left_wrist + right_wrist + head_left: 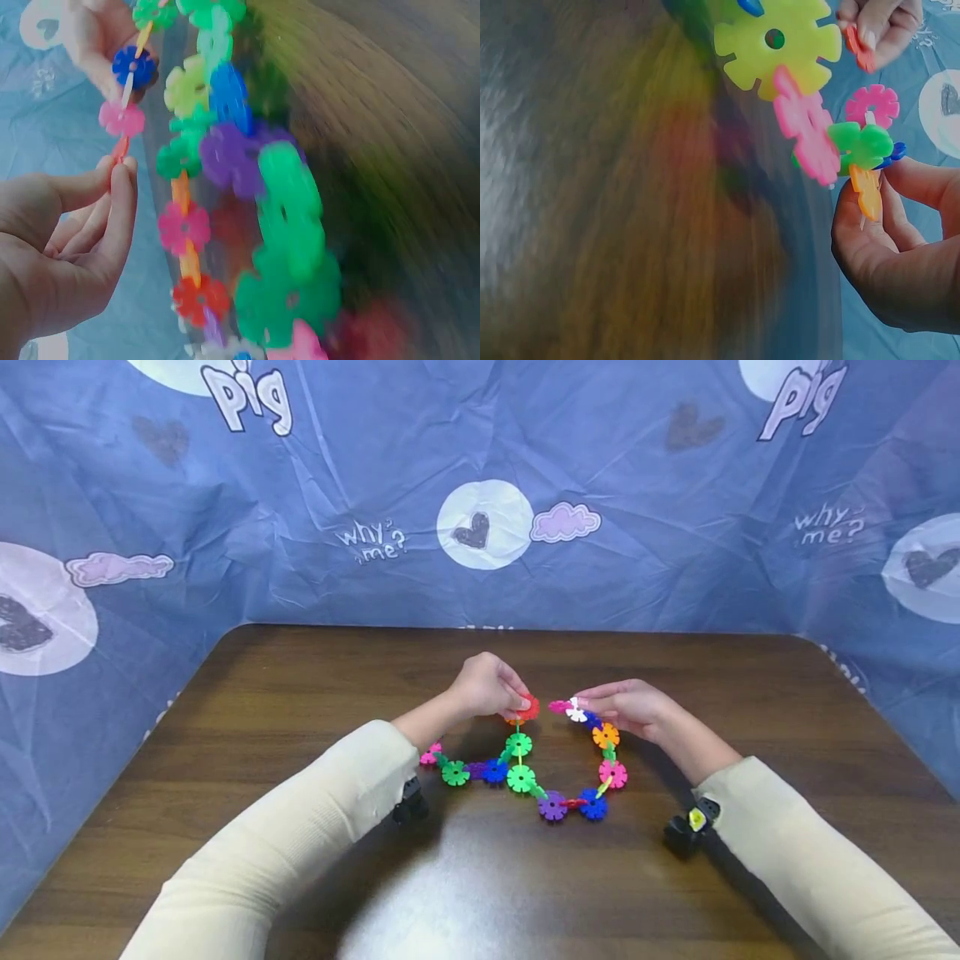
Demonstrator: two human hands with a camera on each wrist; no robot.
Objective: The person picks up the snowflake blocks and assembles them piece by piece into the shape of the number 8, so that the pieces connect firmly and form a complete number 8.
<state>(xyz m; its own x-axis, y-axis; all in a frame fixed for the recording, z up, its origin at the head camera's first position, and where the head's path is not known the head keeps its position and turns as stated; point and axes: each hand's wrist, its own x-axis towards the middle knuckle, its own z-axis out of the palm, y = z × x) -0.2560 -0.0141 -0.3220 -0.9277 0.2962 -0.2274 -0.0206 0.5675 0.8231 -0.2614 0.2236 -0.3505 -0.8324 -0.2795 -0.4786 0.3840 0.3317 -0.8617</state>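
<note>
Interlocking notched flower discs form a colourful chain [521, 778] that curves over the table. With thumb and fingers, my left hand [491, 685] pinches a red disc [532, 707] at one raised end. My right hand [626, 702] holds the other raised end, its fingertips by a white disc [576, 711] and a blue disc [897, 151]. Beyond the white disc a pink disc [558, 706] points toward the red one, a small gap between them in the head view. Part of the chain is hidden behind the left forearm.
Below the hands, more linked discs, including purple [552, 806] and blue [593, 804], hang or lie along the brown wooden table [480, 893]. A side branch ends at a pink disc [430, 754] by the left sleeve. Blue printed cloth [637, 577] stands behind the table.
</note>
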